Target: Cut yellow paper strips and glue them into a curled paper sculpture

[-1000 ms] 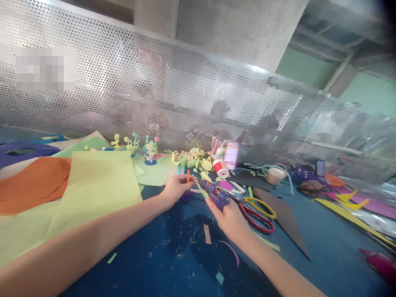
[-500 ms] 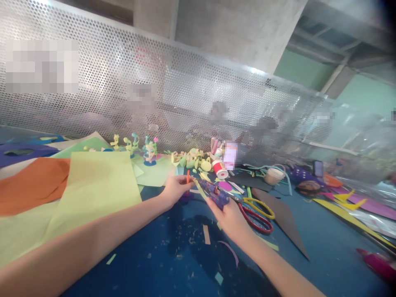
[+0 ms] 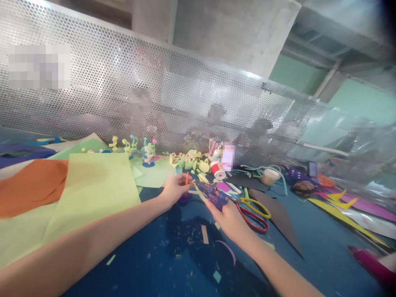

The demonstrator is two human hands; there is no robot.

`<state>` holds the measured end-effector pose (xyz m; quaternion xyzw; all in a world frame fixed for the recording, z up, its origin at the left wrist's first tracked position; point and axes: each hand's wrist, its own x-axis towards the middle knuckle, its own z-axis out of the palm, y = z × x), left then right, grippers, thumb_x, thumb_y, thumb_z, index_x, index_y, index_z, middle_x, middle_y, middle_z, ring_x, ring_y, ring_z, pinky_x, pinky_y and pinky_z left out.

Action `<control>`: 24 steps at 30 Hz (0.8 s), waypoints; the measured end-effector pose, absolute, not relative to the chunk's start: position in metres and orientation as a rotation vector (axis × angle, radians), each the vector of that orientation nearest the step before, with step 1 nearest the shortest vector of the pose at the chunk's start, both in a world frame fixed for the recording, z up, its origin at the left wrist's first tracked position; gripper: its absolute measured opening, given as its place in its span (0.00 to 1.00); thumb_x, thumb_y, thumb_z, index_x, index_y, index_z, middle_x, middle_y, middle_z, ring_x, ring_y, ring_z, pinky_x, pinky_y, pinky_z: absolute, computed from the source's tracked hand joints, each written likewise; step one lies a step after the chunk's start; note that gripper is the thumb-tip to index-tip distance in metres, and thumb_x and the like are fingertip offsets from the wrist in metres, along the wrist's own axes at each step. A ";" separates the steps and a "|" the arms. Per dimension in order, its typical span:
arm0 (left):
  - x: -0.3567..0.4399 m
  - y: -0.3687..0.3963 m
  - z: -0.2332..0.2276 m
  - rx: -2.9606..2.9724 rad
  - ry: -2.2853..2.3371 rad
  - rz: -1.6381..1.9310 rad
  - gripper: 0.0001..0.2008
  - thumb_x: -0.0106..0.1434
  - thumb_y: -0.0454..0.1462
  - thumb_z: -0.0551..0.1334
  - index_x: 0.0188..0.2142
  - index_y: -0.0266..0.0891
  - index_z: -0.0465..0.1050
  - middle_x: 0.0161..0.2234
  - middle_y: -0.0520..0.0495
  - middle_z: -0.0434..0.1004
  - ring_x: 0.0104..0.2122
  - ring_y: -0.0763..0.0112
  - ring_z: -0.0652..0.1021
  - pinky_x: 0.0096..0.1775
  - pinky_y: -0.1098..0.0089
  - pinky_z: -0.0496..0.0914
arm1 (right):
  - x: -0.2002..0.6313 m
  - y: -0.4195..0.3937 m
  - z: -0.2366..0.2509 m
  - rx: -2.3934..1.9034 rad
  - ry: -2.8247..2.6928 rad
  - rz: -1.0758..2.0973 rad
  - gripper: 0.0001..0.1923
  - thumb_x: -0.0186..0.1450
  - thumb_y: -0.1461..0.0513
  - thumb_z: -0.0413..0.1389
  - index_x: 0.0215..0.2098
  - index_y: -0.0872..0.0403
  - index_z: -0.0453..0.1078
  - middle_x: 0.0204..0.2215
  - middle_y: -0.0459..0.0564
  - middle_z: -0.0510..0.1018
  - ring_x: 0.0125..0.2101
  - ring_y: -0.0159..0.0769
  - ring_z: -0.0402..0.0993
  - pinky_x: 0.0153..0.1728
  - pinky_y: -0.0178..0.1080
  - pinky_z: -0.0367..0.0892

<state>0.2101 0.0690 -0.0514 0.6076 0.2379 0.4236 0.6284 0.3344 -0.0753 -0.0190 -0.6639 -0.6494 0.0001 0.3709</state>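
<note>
Looking down, we see a big blue table (image 3: 309,247) with bits of cut paper all over it. Far behind it stands a shiny metal wall full of little holes (image 3: 123,90). On the left lie big sheets of paper: a light green sheet (image 3: 93,189) on the near side and an orange sheet (image 3: 27,185) just left of it.

On the right, a dark pointed paper piece (image 3: 278,214) lies flat on the table. Just left of it are scissors with red and yellow handles (image 3: 255,212). Farther right lie long yellow paper strips (image 3: 337,208).

Far back in the middle we see a row of small paper figures (image 3: 136,146) standing up. Near them is a red and white spool (image 3: 216,170).

Our right hand (image 3: 227,214) is wrapped around a purple glue gun (image 3: 213,193). The gun is in the middle of the table, tilted, and its tip points left and far, toward the other hand.

Our left hand (image 3: 175,189) pinches a thin orange stick (image 3: 187,178) between the fingertips. The stick stands almost upright, just beside the tip of the glue gun. We cannot tell if they touch. A small purple thing (image 3: 185,199) sits on the table right under the stick.
</note>
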 end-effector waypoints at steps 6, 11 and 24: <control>0.212 0.071 -0.056 1.400 0.520 0.968 0.14 0.45 0.39 0.67 0.30 0.35 0.68 0.25 0.51 0.72 0.25 0.75 0.71 0.27 0.74 0.64 | 0.333 -0.072 -0.020 -1.712 -1.669 0.039 0.19 0.63 0.55 0.46 0.47 0.55 0.66 0.42 0.55 0.73 0.45 0.43 0.68 0.46 0.44 0.63; 0.212 0.072 -0.057 1.410 0.502 0.967 0.13 0.46 0.39 0.66 0.31 0.36 0.68 0.26 0.51 0.72 0.26 0.75 0.72 0.28 0.74 0.64 | 0.336 -0.071 -0.021 -1.717 -1.667 0.047 0.19 0.63 0.55 0.46 0.47 0.55 0.66 0.43 0.56 0.73 0.45 0.44 0.68 0.46 0.45 0.64; 0.212 0.073 -0.059 1.430 0.493 0.967 0.12 0.47 0.39 0.66 0.31 0.36 0.68 0.27 0.51 0.72 0.29 0.74 0.73 0.33 0.72 0.66 | 0.341 -0.071 -0.020 -1.747 -1.646 -0.030 0.16 0.62 0.53 0.46 0.37 0.53 0.71 0.27 0.51 0.77 0.33 0.42 0.74 0.32 0.40 0.68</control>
